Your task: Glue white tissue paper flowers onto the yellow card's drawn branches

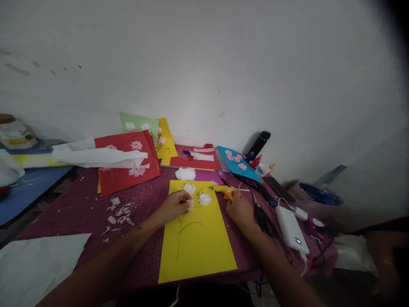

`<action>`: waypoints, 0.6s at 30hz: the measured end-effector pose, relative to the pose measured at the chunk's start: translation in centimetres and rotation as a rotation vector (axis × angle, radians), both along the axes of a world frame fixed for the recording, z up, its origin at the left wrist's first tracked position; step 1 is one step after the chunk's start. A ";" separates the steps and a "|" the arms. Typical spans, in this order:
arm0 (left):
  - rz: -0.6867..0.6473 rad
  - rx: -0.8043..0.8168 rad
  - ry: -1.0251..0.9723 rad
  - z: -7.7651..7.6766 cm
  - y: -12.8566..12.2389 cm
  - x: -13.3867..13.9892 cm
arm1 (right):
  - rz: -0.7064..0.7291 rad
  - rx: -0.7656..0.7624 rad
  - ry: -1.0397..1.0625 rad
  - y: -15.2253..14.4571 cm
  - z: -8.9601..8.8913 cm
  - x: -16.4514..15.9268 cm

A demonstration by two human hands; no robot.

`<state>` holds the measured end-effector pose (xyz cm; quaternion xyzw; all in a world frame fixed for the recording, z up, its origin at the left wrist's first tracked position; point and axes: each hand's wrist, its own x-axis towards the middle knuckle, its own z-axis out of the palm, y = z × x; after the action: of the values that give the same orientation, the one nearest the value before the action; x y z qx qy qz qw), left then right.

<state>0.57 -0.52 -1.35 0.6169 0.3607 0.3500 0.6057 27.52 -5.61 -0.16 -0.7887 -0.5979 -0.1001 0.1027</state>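
Observation:
A sheet of yellow paper [204,247] lies in front of me, with thin dark curved lines drawn on it. Two white paper flowers, one at the top [189,189] and one to its right [204,198], sit on its upper part. My left hand [175,207] is over the sheet's left side, pinching a small white piece of paper [190,205] just below the upper flower. At the sheet's upper right edge, my right hand [240,209] grips a yellow glue gun [223,189] by its handle. The gun's nozzle points left, above the right flower.
White scraps [119,217] litter the purple tablecloth [140,238] at left. Red sheets with pink flowers [124,175] and a blue card [238,160] lie behind. Black scissors [263,215] and a white power bank [291,230] with cables sit right of my right hand.

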 end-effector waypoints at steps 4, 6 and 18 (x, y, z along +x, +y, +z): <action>-0.004 0.005 -0.005 0.1 -0.1 -0.1 | -0.036 -0.015 0.005 0.9 0.1 0.2; -0.002 0.003 -0.003 0.3 -0.1 -0.1 | -0.025 -0.011 0.015 0.9 0.0 0.3; -0.006 -0.008 0.017 0.7 -0.4 -0.1 | 0.008 -0.054 0.019 -1.2 -0.1 1.0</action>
<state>0.50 -0.88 -0.66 0.6182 0.3655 0.3416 0.6063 28.57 -6.81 -0.27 -0.7895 -0.6027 -0.0760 0.0876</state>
